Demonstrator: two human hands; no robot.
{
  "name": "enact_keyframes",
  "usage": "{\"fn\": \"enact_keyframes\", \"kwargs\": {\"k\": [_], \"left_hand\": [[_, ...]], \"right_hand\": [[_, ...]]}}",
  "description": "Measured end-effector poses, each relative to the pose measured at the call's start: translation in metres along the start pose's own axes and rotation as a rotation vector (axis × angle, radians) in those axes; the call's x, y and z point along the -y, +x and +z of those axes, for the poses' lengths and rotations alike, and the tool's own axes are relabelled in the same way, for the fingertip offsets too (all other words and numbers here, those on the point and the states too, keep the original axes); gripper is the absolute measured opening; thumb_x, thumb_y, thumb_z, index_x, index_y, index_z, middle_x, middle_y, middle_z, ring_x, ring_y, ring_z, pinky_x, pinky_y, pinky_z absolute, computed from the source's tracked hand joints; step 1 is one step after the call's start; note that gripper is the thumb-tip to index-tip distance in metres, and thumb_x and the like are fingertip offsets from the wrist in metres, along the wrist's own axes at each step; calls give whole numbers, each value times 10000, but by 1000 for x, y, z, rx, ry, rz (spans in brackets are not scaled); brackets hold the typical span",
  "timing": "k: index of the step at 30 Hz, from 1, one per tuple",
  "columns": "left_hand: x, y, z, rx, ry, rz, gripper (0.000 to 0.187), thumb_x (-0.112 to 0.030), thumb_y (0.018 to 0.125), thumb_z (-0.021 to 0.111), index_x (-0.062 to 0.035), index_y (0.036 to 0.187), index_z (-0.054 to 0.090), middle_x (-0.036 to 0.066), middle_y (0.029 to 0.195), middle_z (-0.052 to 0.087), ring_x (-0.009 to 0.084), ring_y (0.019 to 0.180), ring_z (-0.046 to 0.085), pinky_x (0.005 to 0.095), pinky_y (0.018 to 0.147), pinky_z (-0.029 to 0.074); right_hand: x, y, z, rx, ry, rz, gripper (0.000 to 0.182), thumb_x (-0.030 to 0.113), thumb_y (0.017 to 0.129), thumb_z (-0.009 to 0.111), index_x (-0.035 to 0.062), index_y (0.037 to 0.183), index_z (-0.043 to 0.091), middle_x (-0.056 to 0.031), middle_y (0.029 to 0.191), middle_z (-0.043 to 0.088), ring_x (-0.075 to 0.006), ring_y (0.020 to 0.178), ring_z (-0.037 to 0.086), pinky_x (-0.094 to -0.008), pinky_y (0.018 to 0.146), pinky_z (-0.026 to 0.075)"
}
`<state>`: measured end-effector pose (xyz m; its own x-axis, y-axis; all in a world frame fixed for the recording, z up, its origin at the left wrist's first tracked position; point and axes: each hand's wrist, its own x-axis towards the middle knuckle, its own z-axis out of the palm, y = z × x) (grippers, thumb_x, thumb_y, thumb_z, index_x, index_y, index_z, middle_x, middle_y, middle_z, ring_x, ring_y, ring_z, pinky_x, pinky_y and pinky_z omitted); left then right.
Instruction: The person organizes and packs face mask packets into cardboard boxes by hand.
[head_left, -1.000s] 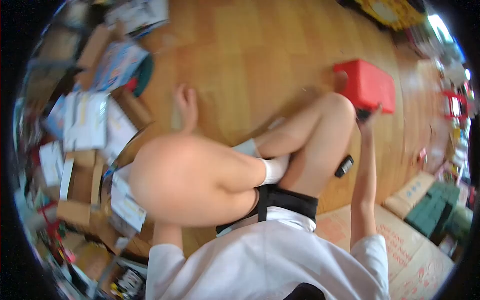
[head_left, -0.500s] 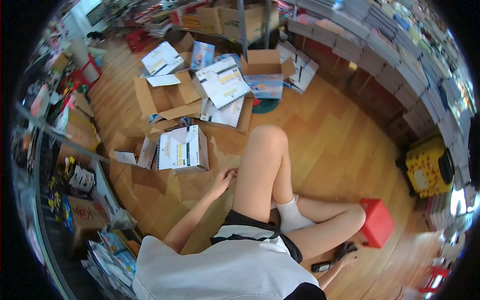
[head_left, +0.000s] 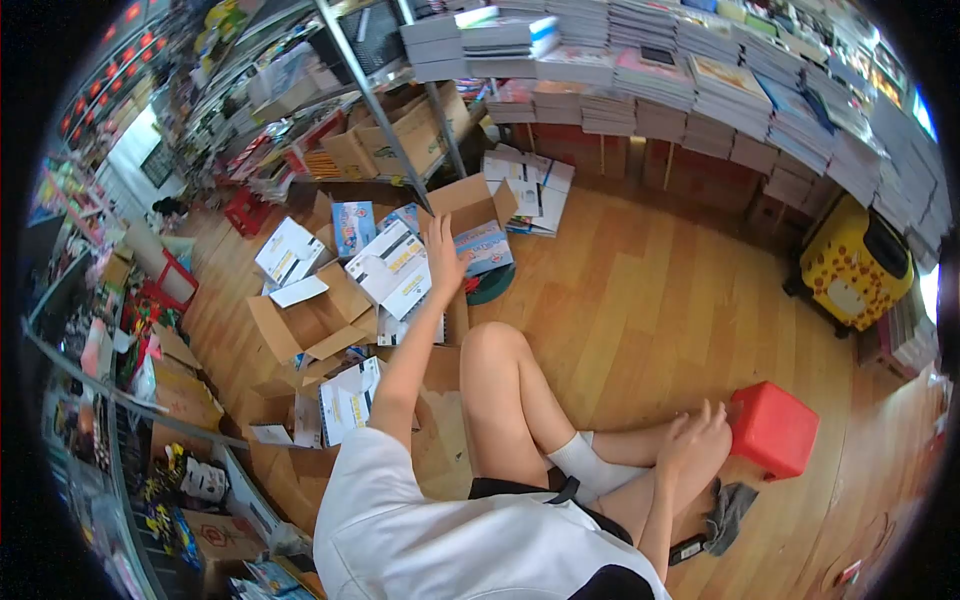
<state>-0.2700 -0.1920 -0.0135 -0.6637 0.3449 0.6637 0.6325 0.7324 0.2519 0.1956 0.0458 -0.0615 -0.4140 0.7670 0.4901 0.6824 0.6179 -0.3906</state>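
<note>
My left hand [head_left: 445, 257] is raised with its fingers apart, holding nothing. It shows in front of an open cardboard box [head_left: 470, 205] and beside a white box with yellow print [head_left: 390, 268]. Over my bent knee is my right hand [head_left: 692, 437], fingers spread and nothing in it, left of a red plastic stool [head_left: 774, 430]. A dark grey cloth [head_left: 732, 518] and a black object [head_left: 687, 549] lie on the floor below that hand.
More open cartons [head_left: 312, 318] crowd the wooden floor [head_left: 630, 300] at the left. Stacks of books [head_left: 650, 80] line the back. A yellow suitcase [head_left: 855, 265] stands at the right, and a metal shelf post [head_left: 370, 95] rises behind the cartons.
My left hand has risen from the floor beside my knee toward the boxes. My right hand has come up from the dark cloth to above my knee. The view has shifted.
</note>
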Motion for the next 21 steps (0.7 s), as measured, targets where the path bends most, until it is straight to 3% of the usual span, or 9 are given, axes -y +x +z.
{"fn": "enact_keyframes", "kwargs": {"k": [3,5,8,11,14,17,19,21], "left_hand": [[50,23,50,183,305,142,679,-160,718,761,-70,1323,467,197,1313,506,344,1266,438,491,1121,229],[81,38,83,672,415,-116,434,-177,757,709,-85,1167,599,165,1067,656,344,1056,607,475,977,422],[86,31,99,464,397,-121,212,-138,826,626,-82,1028,658,148,861,687,352,856,667,463,792,514],[35,40,46,131,163,33,186,-141,865,596,-84,1034,646,196,859,666,367,854,655,436,680,529],[-30,60,-18,101,-10,28,172,-125,911,571,-61,1059,629,177,927,686,312,870,680,386,755,545],[-99,58,-80,211,-712,51,324,-100,900,614,-26,1208,550,117,1037,675,206,918,658,328,786,517],[-142,44,-95,320,-1105,-133,442,-75,877,648,-11,1281,481,71,1111,642,152,962,620,296,824,489],[-164,25,-89,455,-1368,-261,525,-62,860,670,-3,1326,436,46,1178,609,127,1024,586,283,885,456]], "right_hand": [[-39,-26,81,47,28,-61,486,28,765,592,0,1240,493,-242,1393,363,-449,1300,317,-525,1092,270],[-40,-23,93,27,169,-17,482,13,734,593,3,1209,513,-241,1377,375,-450,1295,316,-536,1085,269],[-40,-24,104,53,211,25,459,1,711,596,3,1167,538,-238,1355,390,-446,1282,326,-539,1077,273],[-39,-24,113,71,238,45,407,-6,722,590,-5,1127,553,-235,1329,410,-437,1260,348,-519,1071,283],[-43,-20,113,95,318,45,374,3,786,573,-1,1158,533,-237,1334,409,-416,1261,364,-494,1067,291],[-44,-10,105,155,681,97,442,56,854,571,5,1280,462,-217,1397,377,-370,1330,326,-469,1100,255],[-32,19,76,221,1057,198,519,123,899,560,5,1371,380,-199,1440,348,-326,1377,287,-454,1132,211],[-20,59,31,210,1233,80,607,220,961,496,12,1464,228,-179,1502,282,-287,1425,211,-425,1148,182]]}}
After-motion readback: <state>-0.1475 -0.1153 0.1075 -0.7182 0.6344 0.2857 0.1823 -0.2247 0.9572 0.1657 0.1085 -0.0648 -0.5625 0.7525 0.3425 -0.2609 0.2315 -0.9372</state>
